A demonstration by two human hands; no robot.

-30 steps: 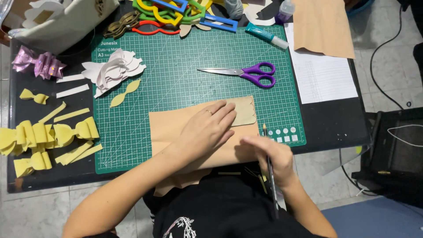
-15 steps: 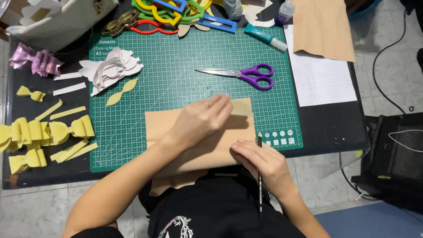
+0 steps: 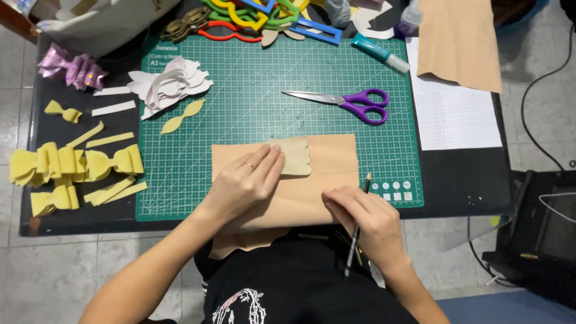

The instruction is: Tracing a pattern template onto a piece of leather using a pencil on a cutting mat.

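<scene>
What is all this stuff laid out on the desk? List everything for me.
cutting mat: one, green, centre of the black table
tan sheet: one, on the mat's near edge, under both hands
scalloped template: one, beige, on the tan sheet
scissors: one pair, purple handles, on the mat
glue tube: one, teal, at the mat's far edge
yellow bows and strips: several, left of the mat
white paper cutouts: a pile, mat's far left corner
lined paper: one, white, right of the mat
left hand: pressing the template
right hand: holding a pencil
</scene>
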